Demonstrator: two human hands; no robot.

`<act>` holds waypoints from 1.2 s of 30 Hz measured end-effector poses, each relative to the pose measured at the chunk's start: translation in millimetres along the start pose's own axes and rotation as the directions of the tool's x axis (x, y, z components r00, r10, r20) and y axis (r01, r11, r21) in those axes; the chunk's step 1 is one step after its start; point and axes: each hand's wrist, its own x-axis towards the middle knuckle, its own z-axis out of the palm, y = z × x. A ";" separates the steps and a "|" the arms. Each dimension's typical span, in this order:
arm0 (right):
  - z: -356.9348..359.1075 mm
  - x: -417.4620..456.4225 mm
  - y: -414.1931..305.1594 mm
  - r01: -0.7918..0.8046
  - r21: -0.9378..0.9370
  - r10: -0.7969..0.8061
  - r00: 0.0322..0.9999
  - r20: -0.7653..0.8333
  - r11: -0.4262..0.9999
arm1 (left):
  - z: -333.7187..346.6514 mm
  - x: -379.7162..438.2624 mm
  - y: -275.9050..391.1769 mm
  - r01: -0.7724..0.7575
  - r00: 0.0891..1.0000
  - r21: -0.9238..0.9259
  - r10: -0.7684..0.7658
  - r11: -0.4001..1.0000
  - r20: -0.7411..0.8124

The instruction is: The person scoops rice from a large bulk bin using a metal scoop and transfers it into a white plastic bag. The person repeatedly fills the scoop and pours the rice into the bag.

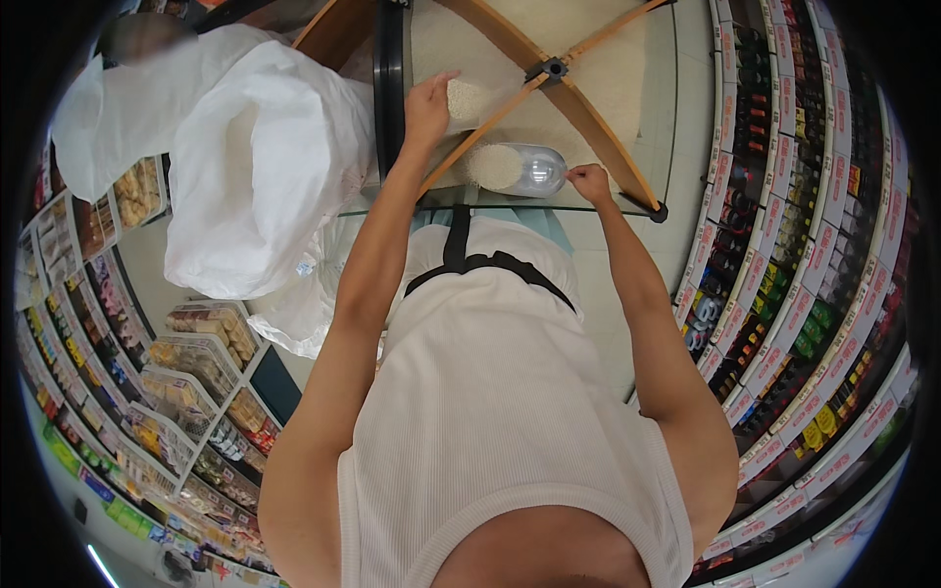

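In front of me a bin with a clear front panel [654,132] holds pale grain [603,81] that looks like rice. My right hand [590,184] grips the end of a clear plastic scoop [542,170]. A mound of the grain [496,166] fills the scoop's left part, low in the bin near the front edge. My left hand [428,110] is at the bin's left side, fingers curled on the edge of what looks like a clear plastic bag [500,88]. Some grain [463,99] shows beside those fingers.
Crossed wooden slats [588,121] meet at a black hub [555,70] over the grain. A large white woven sack [294,154] stands at left, with a person [147,40] behind it. Stocked shelves [801,220] line the right; clear food bins [198,367] stand lower left.
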 end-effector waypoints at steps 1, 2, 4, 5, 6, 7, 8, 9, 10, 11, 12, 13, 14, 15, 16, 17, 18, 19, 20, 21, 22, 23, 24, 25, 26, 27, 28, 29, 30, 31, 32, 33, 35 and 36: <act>-6.4 -4.4 0.9 0.031 0.074 -0.031 1.000 -0.008 0.997 | -1.4 2.0 8.6 0.040 0.999 0.014 -0.040 0.999 0.016; -12.9 -8.8 1.5 0.010 0.105 -0.011 1.000 0.011 0.994 | -1.1 4.4 15.6 0.079 0.996 0.028 -0.080 0.996 0.031; -25.6 -17.4 0.3 0.042 0.150 -0.038 0.999 -0.025 0.988 | 0.8 7.8 21.6 0.083 0.997 -0.086 -0.083 0.993 0.006; -30.1 -21.1 0.5 0.055 0.174 -0.049 0.998 -0.040 0.983 | 0.6 8.1 22.9 0.087 0.996 -0.142 -0.088 0.986 -0.005; -38.0 -22.1 3.8 0.088 0.194 -0.081 0.996 -0.046 0.977 | -0.2 8.1 25.0 0.051 0.999 -0.174 -0.052 0.983 0.001; -40.9 -25.8 5.1 0.063 0.225 -0.054 0.997 -0.046 0.972 | -2.5 6.9 26.7 0.016 1.000 -0.207 -0.015 0.978 0.006; -43.2 -30.6 6.3 0.038 0.254 -0.027 0.999 -0.045 0.966 | -5.5 7.4 28.2 -0.019 1.000 -0.241 0.022 0.970 0.009; -48.4 -32.2 6.1 0.019 0.277 -0.007 0.999 -0.042 0.961 | -9.6 11.8 23.5 0.026 0.999 -0.197 -0.019 0.980 0.042; -48.3 -36.8 5.0 0.065 0.241 -0.037 0.992 -0.118 0.968 | -14.0 12.3 10.1 0.077 0.995 -0.151 -0.067 0.985 0.072; -52.4 -36.9 5.5 0.059 0.217 -0.040 0.995 -0.090 0.974 | -16.1 11.8 -3.3 0.127 0.988 -0.105 -0.117 0.986 0.099; -55.0 -35.5 7.6 0.059 0.190 -0.048 0.997 -0.061 0.980 | -15.0 8.2 -27.5 0.085 0.996 -0.029 -0.084 0.996 0.038; -59.5 -28.3 4.8 0.071 0.161 -0.066 0.997 -0.035 0.984 | -14.6 7.3 -54.9 0.042 0.999 0.051 -0.041 0.998 -0.030; -65.0 -23.5 -0.6 0.086 0.164 -0.078 0.995 -0.056 0.983 | -14.7 10.6 -67.3 0.004 0.996 0.133 0.008 0.991 -0.090; -68.0 -27.7 -1.9 0.086 0.168 -0.074 0.994 -0.074 0.982 | -14.7 11.8 -62.7 0.004 0.997 0.134 0.006 0.991 -0.076; -72.2 -36.4 -1.7 0.081 0.170 -0.067 0.994 -0.090 0.982 | -13.9 7.7 -55.9 0.010 0.998 0.133 -0.002 0.991 -0.059; -76.5 -41.9 -1.2 0.068 0.178 -0.053 0.995 -0.086 0.982 | -12.3 4.1 -49.1 0.015 0.999 0.132 -0.009 0.991 -0.042; -82.7 -43.0 -5.0 0.071 0.184 -0.057 0.995 -0.079 0.980 | -13.1 2.1 -49.6 0.057 0.996 0.137 -0.048 0.989 -0.069; -92.5 -45.7 -17.8 0.075 0.189 -0.062 0.995 -0.072 0.979 | -13.5 2.3 -53.5 0.099 0.991 0.138 -0.086 0.985 -0.098; -102.1 -50.0 -31.1 0.087 0.161 -0.071 0.993 -0.098 0.983 | -15.8 1.7 -57.9 0.141 0.984 0.139 -0.124 0.980 -0.126; -110.9 -52.2 -42.8 0.094 0.138 -0.079 0.990 -0.113 0.986 | -15.4 1.1 -57.7 0.129 0.985 0.140 -0.110 0.982 -0.132; -118.7 -54.1 -52.4 0.099 0.115 -0.084 0.988 -0.132 0.988 | -14.2 0.6 -56.0 0.112 0.986 0.139 -0.093 0.984 -0.135; -125.7 -55.2 -64.2 0.103 0.093 -0.088 0.984 -0.152 0.990 | -14.7 -0.4 -54.8 0.096 0.988 0.139 -0.076 0.986 -0.137; -136.5 -55.3 -82.1 0.106 0.047 -0.098 0.984 -0.149 0.993 | -15.6 -1.1 -55.4 0.103 0.986 0.143 -0.082 0.984 -0.143; -146.7 -54.9 -103.4 0.105 0.002 -0.103 0.984 -0.149 0.995 | -16.0 -1.1 -54.2 0.075 0.988 0.129 -0.056 0.989 -0.144; -152.5 -54.2 -124.5 0.103 -0.042 -0.108 0.983 -0.148 0.994 | -16.8 -2.3 -53.5 0.048 0.989 0.115 -0.031 0.992 -0.144; -156.0 -51.4 -145.2 0.159 -0.143 -0.183 0.967 -0.176 0.977 | -16.3 -0.6 -51.2 0.014 0.990 0.099 0.000 0.995 -0.142; -155.5 -45.0 -167.2 0.209 -0.244 -0.258 0.947 -0.191 0.947 | -16.4 0.2 -49.0 0.036 0.993 0.101 -0.024 0.994 -0.116; -152.8 -37.1 -191.7 0.250 -0.343 -0.330 0.923 -0.197 0.905 | -17.4 4.0 -46.5 0.041 0.996 0.083 -0.035 0.996 -0.082; -146.1 -27.1 -220.4 0.217 -0.418 -0.298 0.945 -0.137 0.882 | -15.8 6.3 -37.3 0.045 0.998 0.063 -0.043 0.997 -0.037; -137.0 -18.7 -246.5 0.189 -0.491 -0.258 0.963 -0.076 0.850 | -13.1 8.2 -31.5 0.052 0.999 0.043 -0.052 0.998 0.007; -127.2 -15.3 -267.5 0.207 -0.523 -0.301 0.948 -0.101 0.827 | -11.6 9.2 -33.3 -0.005 1.000 0.012 0.005 1.000 -0.020; -116.6 -13.4 -285.0 0.211 -0.554 -0.331 0.935 -0.126 0.805 | -11.7 10.2 -32.2 0.006 1.000 0.001 -0.006 1.000 -0.008; -122.9 -16.0 -295.8 0.165 -0.567 -0.313 0.933 -0.175 0.807 | -11.1 15.3 -28.0 0.025 0.999 -0.020 -0.025 0.999 0.023; -136.8 -27.5 -290.9 0.133 -0.561 -0.274 0.946 -0.175 0.817 | -12.6 14.1 -32.7 0.015 1.000 -0.061 -0.015 0.998 -0.002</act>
